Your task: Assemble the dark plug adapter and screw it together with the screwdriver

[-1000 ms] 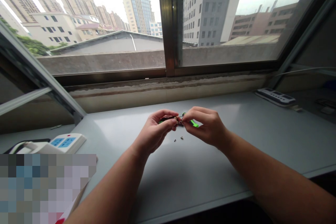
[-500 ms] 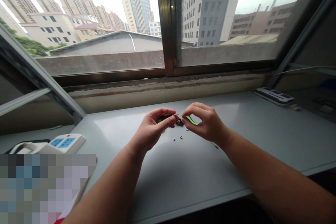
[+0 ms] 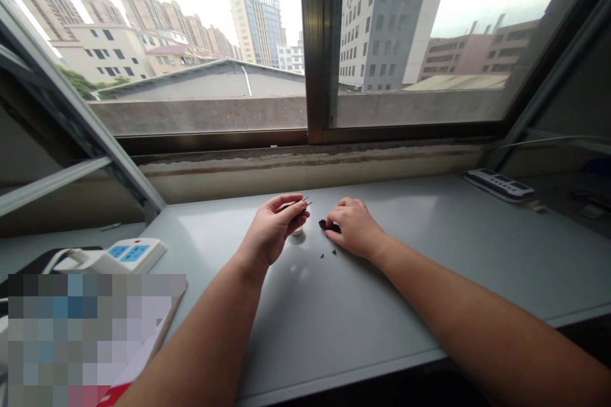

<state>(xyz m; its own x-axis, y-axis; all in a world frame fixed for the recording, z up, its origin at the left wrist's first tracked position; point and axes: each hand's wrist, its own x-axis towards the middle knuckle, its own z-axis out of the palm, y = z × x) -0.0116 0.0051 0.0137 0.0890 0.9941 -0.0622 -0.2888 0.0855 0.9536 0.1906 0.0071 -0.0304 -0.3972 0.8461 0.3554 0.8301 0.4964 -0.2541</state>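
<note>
Grey and smooth, the laminate worktop (image 3: 429,280) under the window carries everything here, and both bare forearms reach across it from the near edge. At the middle of that worktop the left hand (image 3: 274,232) is raised a little, thumb and fingers pinched shut on one thin dark metal tool (image 3: 296,205) whose pointed tip sticks out toward the window; what kind of tool it is cannot be told. Just below that hand, on the worktop, sits one small white round cap-like piece (image 3: 298,230), partly hidden by the fingers. The right hand (image 3: 354,229) lies palm down on the worktop just beside the left, fingers curled loosely, their tips touching one small dark lumpy part (image 3: 324,224); whether the fingers truly grip it or only rest on it cannot be told. Two tiny dark screws (image 3: 328,254) lie loose on the worktop close in front of the right hand, near each other but apart. At the worktop's left edge stands one white power strip with blue sockets (image 3: 126,253). At its far right corner, well apart from the hands, lies one long white and dark power strip (image 3: 499,184). One dark metal window post (image 3: 319,44) rises behind the worktop
</note>
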